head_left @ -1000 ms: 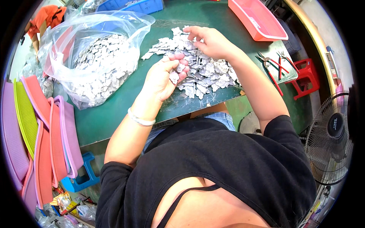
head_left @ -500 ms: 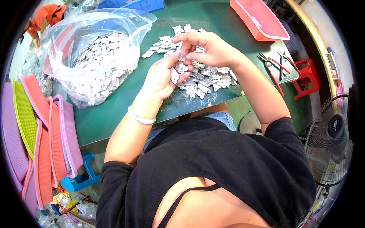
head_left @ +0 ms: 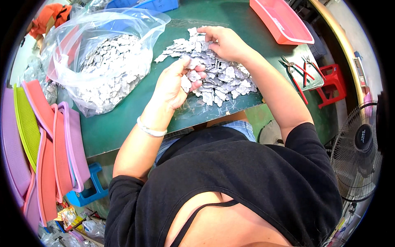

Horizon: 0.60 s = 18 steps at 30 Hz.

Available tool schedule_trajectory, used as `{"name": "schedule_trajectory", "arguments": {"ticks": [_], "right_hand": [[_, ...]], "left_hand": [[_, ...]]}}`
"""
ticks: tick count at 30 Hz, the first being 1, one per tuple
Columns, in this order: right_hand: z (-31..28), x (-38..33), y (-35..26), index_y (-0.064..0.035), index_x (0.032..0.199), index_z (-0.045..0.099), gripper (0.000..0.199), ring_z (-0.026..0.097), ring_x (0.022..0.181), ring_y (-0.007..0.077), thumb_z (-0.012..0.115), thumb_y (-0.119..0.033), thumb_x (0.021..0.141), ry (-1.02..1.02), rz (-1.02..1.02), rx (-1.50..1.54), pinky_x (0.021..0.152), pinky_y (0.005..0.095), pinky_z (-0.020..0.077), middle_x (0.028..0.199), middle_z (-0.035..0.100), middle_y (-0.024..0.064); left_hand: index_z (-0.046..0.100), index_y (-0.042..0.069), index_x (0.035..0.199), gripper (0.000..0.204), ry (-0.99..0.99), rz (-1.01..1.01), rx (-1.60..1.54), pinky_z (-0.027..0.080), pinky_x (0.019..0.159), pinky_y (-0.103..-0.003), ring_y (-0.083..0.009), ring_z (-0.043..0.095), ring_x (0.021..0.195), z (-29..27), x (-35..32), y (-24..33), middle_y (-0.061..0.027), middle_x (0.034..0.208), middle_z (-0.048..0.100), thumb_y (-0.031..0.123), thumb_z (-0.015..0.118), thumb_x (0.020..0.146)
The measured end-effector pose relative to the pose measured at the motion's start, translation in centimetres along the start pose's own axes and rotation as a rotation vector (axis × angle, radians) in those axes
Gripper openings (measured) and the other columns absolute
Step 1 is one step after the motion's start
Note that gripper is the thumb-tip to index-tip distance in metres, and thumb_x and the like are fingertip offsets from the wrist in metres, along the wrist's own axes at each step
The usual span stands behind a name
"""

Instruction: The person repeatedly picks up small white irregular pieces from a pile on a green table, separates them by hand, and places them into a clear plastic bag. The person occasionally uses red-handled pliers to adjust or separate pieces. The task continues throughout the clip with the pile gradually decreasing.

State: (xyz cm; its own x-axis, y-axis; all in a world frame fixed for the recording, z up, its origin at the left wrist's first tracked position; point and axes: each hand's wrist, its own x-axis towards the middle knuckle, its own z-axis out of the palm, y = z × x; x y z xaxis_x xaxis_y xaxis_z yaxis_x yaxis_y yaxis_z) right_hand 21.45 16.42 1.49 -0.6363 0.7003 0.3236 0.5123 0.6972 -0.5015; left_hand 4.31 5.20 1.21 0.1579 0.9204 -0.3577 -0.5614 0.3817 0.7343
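A pile of small flat silvery metal pieces lies spread on the green table. My left hand is cupped at the pile's near left edge and holds a stack of the pieces against its palm. My right hand rests on the far side of the pile, fingers curled down onto the pieces. A large clear plastic bag filled with the same pieces lies open at the left of the table.
A pink tray sits at the far right, two red-handled pliers near the right edge. Stacked pink, purple and green trays stand at the left. A blue stool, a red stool and a fan surround the table.
My right hand came back to meet the left hand half a second ago, then reached out again to the far side of the pile. My left hand stays holding its pieces.
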Motion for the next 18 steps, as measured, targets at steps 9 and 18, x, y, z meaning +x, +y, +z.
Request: {"name": "schedule_trajectory", "arguments": {"ticks": [9,18], "right_hand": [[-0.8,-0.9,-2.0,-0.0037,0.120,0.048,0.047,0.053,0.080,0.0086,0.054,0.007,0.075,0.013,0.101,0.650,0.074,0.0222,0.0436,0.083,0.057,0.0035],[-1.8,-2.3,-1.8,-0.0058,0.121,0.047,0.047,0.056,0.086,0.0182,0.057,0.000,0.075,-0.047,0.016,0.316,0.079,0.0298,0.0439,0.088,0.061,0.0062]], "left_hand": [[0.055,-0.001,0.093,0.033,0.042,-0.025,-0.039,0.049,0.055,-0.026,-0.0209,0.060,0.077,0.8,-0.2,0.3,-0.0130,0.085,0.060,0.030,0.045,0.091],[0.054,-0.001,0.096,0.025,0.055,0.041,-0.009,0.048,0.055,-0.025,-0.0194,0.058,0.076,0.2,-0.2,0.0,-0.0118,0.088,0.059,0.021,0.042,0.092]]}}
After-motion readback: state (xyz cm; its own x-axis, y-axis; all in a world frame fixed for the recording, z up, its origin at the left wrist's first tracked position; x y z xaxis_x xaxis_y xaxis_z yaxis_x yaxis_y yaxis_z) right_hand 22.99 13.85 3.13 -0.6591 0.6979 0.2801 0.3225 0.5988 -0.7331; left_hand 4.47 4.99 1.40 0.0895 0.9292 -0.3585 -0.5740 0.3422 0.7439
